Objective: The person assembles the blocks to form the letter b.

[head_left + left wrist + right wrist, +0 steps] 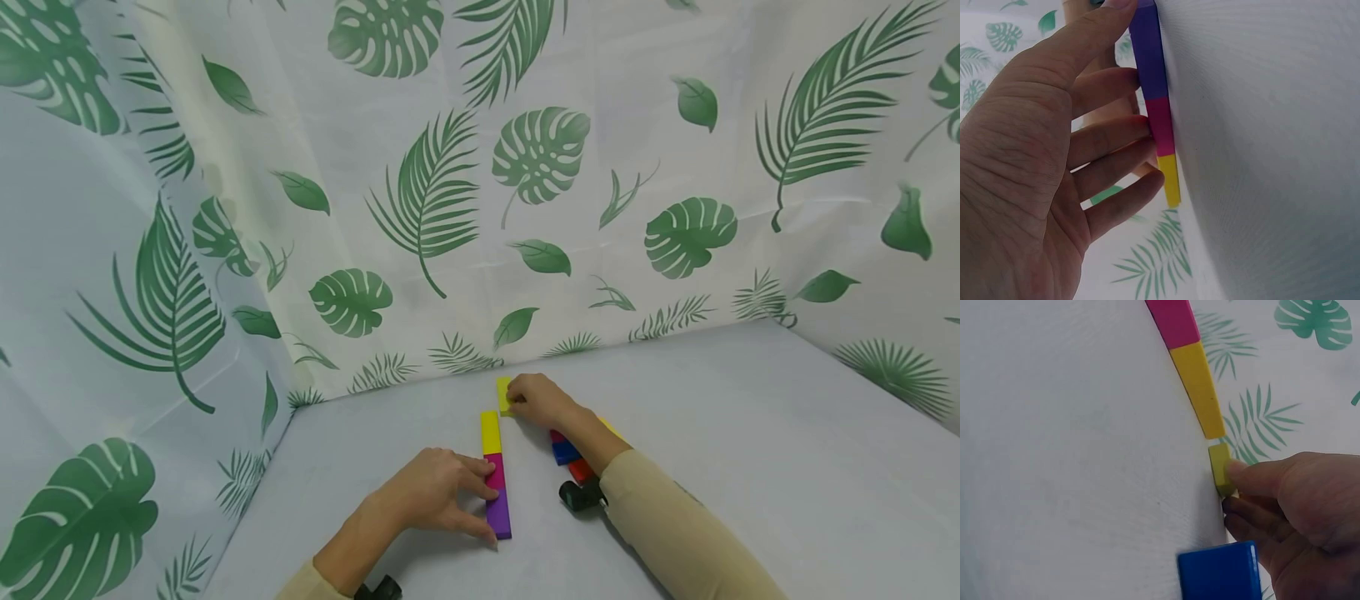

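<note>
A row of blocks lies on the table: a purple block (pixel 498 517) nearest, a magenta block (pixel 1161 128) in the middle and a yellow block (pixel 491 432) at the far end. My left hand (pixel 435 487) rests along the row's left side, fingers spread and touching it, its thumb by the purple block's near end. Past the far end, slightly to the right, my right hand (pixel 542 402) pinches a yellowish-green block (pixel 1219 469) between thumb and fingers. In the right wrist view a small gap separates that block from the row. The curled fingertips partly hide it.
Under and beside the right forearm lie a blue block (pixel 565 452), a red block (pixel 581 472) and other coloured pieces, partly covered by the arm. A leaf-print curtain (pixel 600 167) rises behind the table (pixel 750 433) and on both sides.
</note>
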`<state>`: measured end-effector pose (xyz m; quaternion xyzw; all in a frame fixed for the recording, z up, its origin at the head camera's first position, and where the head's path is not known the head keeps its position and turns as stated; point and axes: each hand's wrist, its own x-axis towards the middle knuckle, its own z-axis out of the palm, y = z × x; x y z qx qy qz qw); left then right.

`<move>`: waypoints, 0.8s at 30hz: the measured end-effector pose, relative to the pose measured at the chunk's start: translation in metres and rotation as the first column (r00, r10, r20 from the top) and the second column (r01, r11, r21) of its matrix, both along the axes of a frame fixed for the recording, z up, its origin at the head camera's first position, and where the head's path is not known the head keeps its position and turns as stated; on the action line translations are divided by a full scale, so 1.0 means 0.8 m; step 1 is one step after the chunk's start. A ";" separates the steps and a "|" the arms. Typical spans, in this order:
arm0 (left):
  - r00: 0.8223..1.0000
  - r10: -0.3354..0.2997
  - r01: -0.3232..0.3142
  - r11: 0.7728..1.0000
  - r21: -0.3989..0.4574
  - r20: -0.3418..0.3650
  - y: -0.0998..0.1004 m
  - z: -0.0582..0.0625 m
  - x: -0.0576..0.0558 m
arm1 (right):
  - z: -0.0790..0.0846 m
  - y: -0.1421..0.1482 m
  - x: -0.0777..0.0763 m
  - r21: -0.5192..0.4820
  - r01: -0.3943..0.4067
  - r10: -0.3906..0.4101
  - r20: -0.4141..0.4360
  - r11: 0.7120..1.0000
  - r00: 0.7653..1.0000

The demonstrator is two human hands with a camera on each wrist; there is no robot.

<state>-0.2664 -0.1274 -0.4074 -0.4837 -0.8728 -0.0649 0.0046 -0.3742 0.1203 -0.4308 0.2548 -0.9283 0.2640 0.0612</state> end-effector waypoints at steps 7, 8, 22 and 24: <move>1.000 -0.013 0.014 1.000 0.017 -0.014 0.001 0.000 0.000 | 0.003 -0.001 -0.008 -0.002 0.005 -0.005 0.042 1.000 0.999; 1.000 -0.016 0.017 1.000 0.021 -0.015 0.001 0.000 0.000 | 0.004 -0.001 -0.009 -0.004 0.007 -0.007 0.047 1.000 0.999; 1.000 -0.005 0.004 1.000 0.025 0.014 0.000 0.001 -0.001 | 0.010 -0.008 -0.008 -0.022 0.039 -0.037 0.095 0.999 0.995; 1.000 -0.006 0.006 1.000 0.025 0.013 0.000 0.000 -0.001 | 0.011 -0.011 -0.008 -0.027 0.047 -0.044 0.104 0.999 0.994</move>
